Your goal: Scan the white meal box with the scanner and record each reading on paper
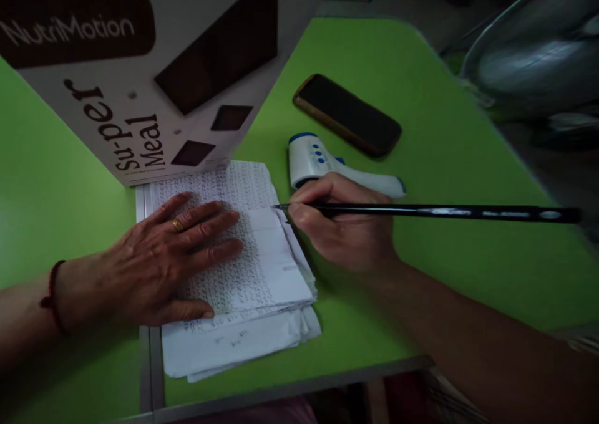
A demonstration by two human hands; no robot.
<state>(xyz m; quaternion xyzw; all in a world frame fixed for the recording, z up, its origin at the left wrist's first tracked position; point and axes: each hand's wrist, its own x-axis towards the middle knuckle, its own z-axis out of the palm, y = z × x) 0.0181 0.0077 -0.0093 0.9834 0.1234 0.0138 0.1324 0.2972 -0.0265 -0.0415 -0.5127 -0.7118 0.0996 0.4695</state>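
My left hand lies flat with its fingers spread on a stack of papers covered in dense handwriting. A ring is on one finger and a dark red cord circles the wrist. Between the thumb and fingers of my right hand is a long, slim black pen. Its fine tip points left and is at the right part of the top sheet; whether it touches the paper I cannot tell. The lower sheets stick out unevenly below the top one.
A white NutriMotion box stands at the paper's far edge. Beyond my right hand lie a white-and-blue infrared thermometer and a dark phone. Everything rests on a green table. A large shiny metal object is off its right side.
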